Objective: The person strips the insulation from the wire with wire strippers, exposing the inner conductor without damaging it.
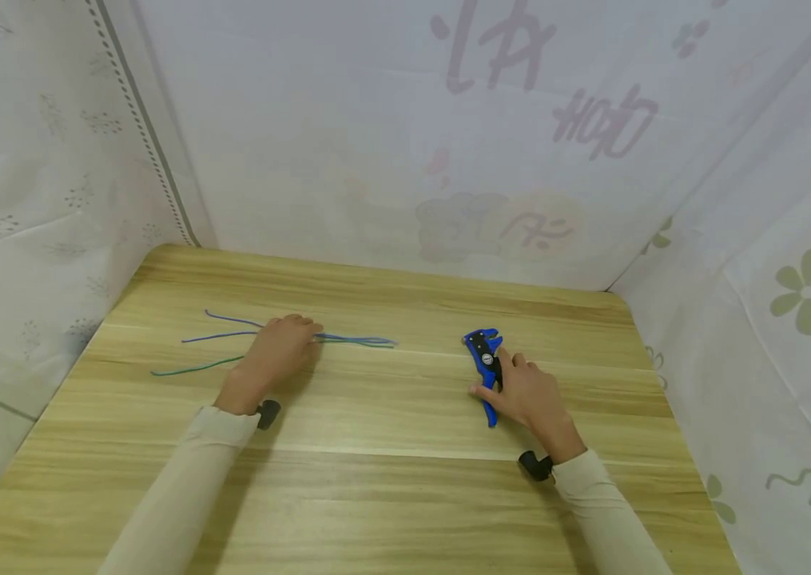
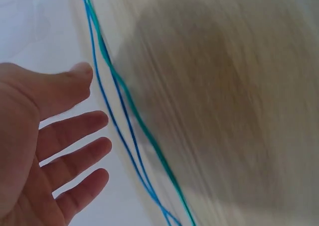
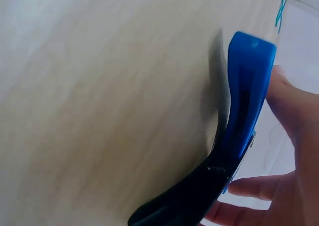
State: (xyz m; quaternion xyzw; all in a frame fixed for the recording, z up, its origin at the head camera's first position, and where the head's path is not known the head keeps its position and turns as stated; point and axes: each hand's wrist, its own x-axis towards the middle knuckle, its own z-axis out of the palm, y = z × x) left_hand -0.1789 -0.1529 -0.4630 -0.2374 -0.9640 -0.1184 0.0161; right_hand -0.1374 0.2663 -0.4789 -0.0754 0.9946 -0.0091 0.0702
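Note:
Two blue wires [image 1: 218,336] and a green wire [image 1: 196,369] lie across the left part of the table, spread at their left ends and close together at the right. My left hand [image 1: 281,350] is over their middle; the left wrist view shows its fingers [image 2: 75,129] loosely extended beside the wires. On the right lies a wire stripper [image 1: 480,351] with blue and black parts, its head pointing away from me. My right hand [image 1: 534,395] reaches over it, thumb across the blue handle [image 3: 249,81] and relaxed fingers [image 3: 254,187] at the black part.
The wood-patterned table [image 1: 376,495] is bordered at the back by a printed white cloth [image 1: 319,160], with more cloth hanging at both sides. A black wrist-worn device [image 1: 268,414] shows at the left cuff, and another black device [image 1: 534,465] at the right.

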